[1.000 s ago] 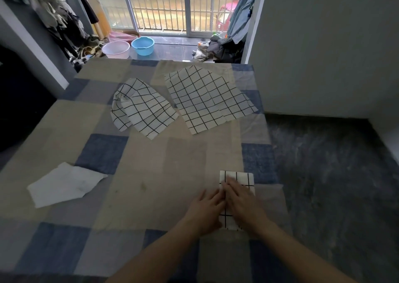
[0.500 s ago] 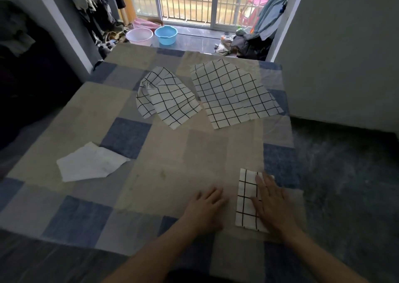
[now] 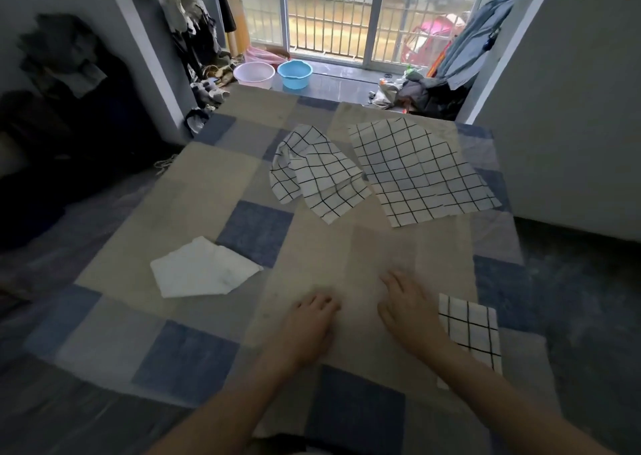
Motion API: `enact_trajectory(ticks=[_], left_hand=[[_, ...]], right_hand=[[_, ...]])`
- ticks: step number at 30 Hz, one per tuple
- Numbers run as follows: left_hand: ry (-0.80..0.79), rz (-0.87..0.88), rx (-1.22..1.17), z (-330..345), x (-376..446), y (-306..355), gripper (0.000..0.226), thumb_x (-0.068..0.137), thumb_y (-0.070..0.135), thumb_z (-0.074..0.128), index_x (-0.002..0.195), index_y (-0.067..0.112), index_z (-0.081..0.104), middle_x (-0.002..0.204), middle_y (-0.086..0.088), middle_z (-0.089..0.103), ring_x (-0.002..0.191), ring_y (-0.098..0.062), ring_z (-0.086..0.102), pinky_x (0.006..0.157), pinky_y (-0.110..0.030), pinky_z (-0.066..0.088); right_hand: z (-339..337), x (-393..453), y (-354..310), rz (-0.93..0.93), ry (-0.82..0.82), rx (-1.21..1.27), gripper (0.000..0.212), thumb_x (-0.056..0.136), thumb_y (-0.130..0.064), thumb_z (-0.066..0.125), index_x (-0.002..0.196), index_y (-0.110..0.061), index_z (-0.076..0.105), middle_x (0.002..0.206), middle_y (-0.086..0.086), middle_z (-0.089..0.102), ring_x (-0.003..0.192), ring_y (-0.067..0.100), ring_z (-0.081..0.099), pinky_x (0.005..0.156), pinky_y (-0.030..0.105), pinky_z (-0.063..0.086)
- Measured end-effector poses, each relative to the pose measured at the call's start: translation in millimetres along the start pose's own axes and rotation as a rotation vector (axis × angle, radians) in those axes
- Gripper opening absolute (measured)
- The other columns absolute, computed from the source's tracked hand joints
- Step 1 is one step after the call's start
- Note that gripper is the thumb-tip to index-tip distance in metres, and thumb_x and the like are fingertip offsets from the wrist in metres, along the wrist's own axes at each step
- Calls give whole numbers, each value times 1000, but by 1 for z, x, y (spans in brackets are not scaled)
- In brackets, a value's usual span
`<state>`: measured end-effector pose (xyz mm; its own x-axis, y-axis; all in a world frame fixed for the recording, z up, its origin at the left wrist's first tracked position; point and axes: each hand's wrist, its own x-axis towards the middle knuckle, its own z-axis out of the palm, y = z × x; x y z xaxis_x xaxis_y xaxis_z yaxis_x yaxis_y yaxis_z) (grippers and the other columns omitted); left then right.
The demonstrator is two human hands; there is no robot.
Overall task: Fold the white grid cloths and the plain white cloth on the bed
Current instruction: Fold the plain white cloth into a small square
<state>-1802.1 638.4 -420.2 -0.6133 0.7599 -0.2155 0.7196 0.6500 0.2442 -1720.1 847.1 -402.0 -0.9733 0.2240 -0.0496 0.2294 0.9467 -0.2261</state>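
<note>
A folded white grid cloth [image 3: 470,329] lies at the bed's near right, partly under my right forearm. My right hand [image 3: 407,307] is just left of it, fingers spread, holding nothing. My left hand [image 3: 310,319] rests flat on the bedspread, empty. Farther back, a crumpled grid cloth [image 3: 317,173] lies beside a flat, spread grid cloth [image 3: 419,170]. A plain white cloth [image 3: 204,269] lies unfolded at the left.
The bed has a beige and blue checked bedspread [image 3: 256,232]; its right edge drops to a dark floor [image 3: 582,298]. Beyond the far edge stand a pink basin [image 3: 254,74] and a blue basin [image 3: 295,73], with clothes piled by the barred door.
My right hand has come off the folded grid cloth and moved left of it. The left hand has stayed on the bedspread. The view has lifted and turned left.
</note>
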Motion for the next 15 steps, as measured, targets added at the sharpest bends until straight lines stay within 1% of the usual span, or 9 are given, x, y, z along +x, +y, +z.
enact_trajectory(ticks=[2, 4, 8, 10, 12, 13, 15], left_hand=[[40, -17, -9, -9, -3, -27, 46, 92, 31, 48, 137, 25, 41, 144, 2, 39, 127, -24, 39, 96, -36, 35], [65, -24, -36, -18, -11, -56, 41, 92, 31, 49, 132, 24, 46, 139, 1, 43, 123, -23, 42, 93, -35, 36], [102, -28, -15, -37, -35, -126, 35, 89, 30, 50, 123, 23, 52, 132, 0, 47, 119, -24, 45, 89, -36, 39], [112, -64, -5, -45, -48, -165, 37, 88, 31, 50, 124, 24, 52, 130, 0, 50, 116, -25, 46, 86, -37, 40], [132, -93, -8, -49, -62, -202, 35, 87, 33, 48, 120, 22, 55, 127, -1, 53, 113, -27, 48, 82, -37, 41], [147, -99, -14, -50, -69, -218, 34, 87, 35, 45, 116, 21, 57, 124, -2, 55, 111, -28, 50, 80, -37, 42], [186, -122, -60, -51, -81, -247, 43, 86, 40, 30, 108, 19, 60, 114, -4, 58, 102, -28, 54, 76, -39, 44]], right_hand=[[2, 18, -30, -5, -15, 30, 49, 91, -33, 50, 138, -18, 42, 144, 3, 39, 130, 22, 41, 106, 38, 37], [7, 35, -64, -3, -31, 72, 48, 91, -36, 49, 137, -21, 43, 144, 0, 39, 127, 21, 43, 103, 38, 41], [18, 61, -141, 5, -68, 123, 47, 91, -33, 51, 136, -20, 45, 144, 0, 40, 125, 21, 45, 103, 36, 39], [26, 72, -177, -16, -99, 144, 45, 90, -30, 51, 134, -20, 47, 141, 1, 43, 124, 22, 46, 102, 38, 40], [34, 81, -209, -42, -116, 158, 41, 88, -28, 50, 128, -19, 49, 135, 0, 46, 119, 23, 49, 98, 38, 42], [38, 85, -224, -51, -118, 158, 40, 87, -26, 50, 127, -19, 51, 132, -1, 46, 117, 23, 50, 95, 37, 43], [44, 92, -252, -47, -131, 161, 42, 88, -22, 51, 130, -18, 50, 134, -3, 45, 119, 22, 48, 96, 33, 41]])
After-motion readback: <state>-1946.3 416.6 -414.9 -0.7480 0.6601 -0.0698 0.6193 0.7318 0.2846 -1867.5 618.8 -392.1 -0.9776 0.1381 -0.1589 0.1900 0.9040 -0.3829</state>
